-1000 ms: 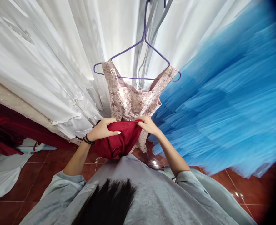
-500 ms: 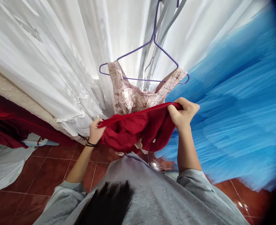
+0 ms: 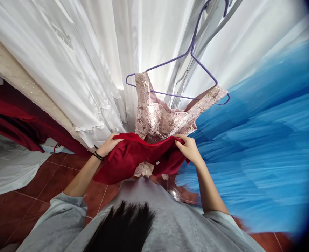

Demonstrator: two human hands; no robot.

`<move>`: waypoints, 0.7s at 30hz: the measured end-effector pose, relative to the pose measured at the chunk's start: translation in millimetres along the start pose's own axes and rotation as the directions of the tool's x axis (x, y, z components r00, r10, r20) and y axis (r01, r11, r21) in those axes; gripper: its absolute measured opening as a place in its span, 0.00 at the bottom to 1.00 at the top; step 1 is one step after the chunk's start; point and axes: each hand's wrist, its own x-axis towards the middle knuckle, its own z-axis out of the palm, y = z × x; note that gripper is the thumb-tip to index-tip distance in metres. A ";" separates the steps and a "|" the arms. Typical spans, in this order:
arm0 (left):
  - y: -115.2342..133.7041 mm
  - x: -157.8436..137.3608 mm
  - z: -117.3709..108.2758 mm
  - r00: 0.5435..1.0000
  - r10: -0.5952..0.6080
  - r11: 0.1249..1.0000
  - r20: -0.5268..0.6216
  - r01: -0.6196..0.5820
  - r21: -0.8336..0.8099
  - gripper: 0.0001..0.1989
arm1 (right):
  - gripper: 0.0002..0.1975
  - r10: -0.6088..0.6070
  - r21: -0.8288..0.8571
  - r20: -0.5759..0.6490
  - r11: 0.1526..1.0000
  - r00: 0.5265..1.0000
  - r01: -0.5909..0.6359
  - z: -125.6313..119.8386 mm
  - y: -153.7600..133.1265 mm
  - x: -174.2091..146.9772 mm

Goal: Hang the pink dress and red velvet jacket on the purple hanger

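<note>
A piece of red cloth (image 3: 133,154) is stretched sideways between my two hands, its upper edge sagging a little in the middle. My left hand (image 3: 108,145), with black bands at the wrist, is closed on the cloth's left end. At the other end my right hand (image 3: 189,148) pinches the top edge between thumb and fingers. Just behind the cloth hangs a pale pink dress (image 3: 164,117) with a metallic flower pattern, its straps over a purple hanger (image 3: 191,52). The red cloth covers the dress's middle; a bit of it shows below.
White curtain-like fabric (image 3: 96,63) hangs behind the dress. Blue tulle (image 3: 261,147) fills the right side. At left are a sparkly cream fabric (image 3: 33,84), dark red fabric (image 3: 18,119) and a whitish translucent cloth (image 3: 12,175). The floor has red tiles (image 3: 57,182).
My hands have come closer together, the right one moving down and left. The cloth's edge, taut before, now sags. The hanger and dress appear further right as the view shifts.
</note>
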 end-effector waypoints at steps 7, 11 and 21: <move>49.6 -5.5 -14.0 0.938 0.301 0.904 -0.173 -0.223 0.364 0.16 | 0.14 -0.007 0.059 -0.210 0.998 0.978 0.020 -19.4 -11.0 -3.4; 73.0 -19.9 -41.1 0.984 0.167 0.940 -0.063 -0.139 0.312 0.19 | 0.14 -0.130 0.069 0.154 0.990 0.980 0.120 2.8 -10.1 2.8; 167.7 5.6 -102.3 0.941 0.062 0.923 -0.332 0.072 0.377 0.17 | 0.21 -0.420 -0.313 -0.506 0.903 0.753 0.294 -59.8 -26.6 66.9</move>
